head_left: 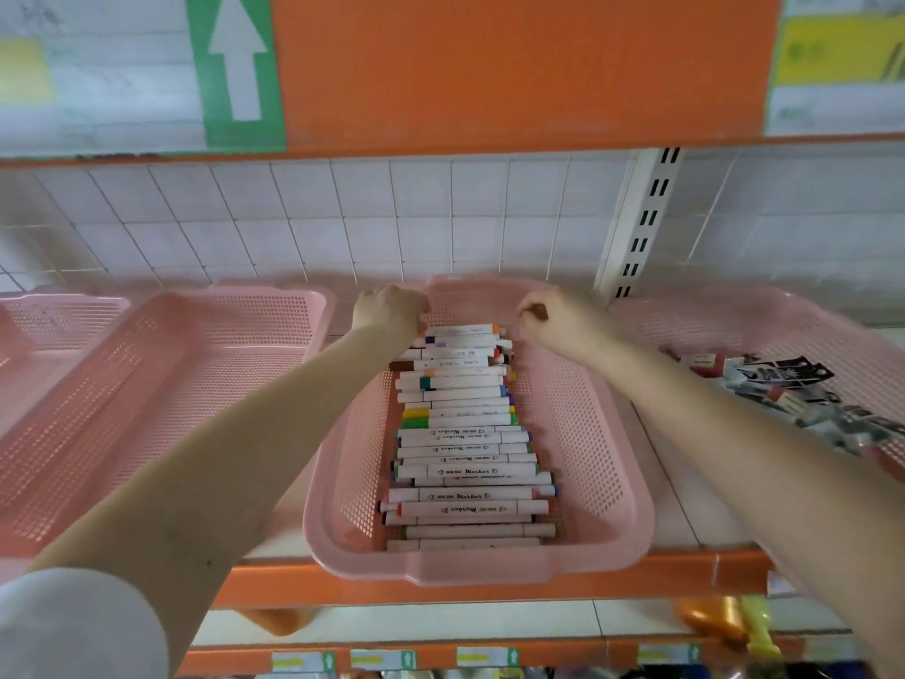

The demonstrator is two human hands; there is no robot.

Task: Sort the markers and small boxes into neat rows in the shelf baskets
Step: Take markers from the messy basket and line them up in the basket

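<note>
Between the hands [392,310] [556,317], the markers [463,436]

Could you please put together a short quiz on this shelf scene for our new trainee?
1. True or false: the markers lie side by side in the middle basket.
2. Where are the left hand and right hand? A: at the row's near end; B: at the row's far end; C: on the orange shelf edge.
3. Fill in: the right basket holds a jumble of small ____.
Key: 1 true; 2 B; 3 boxes.
</note>
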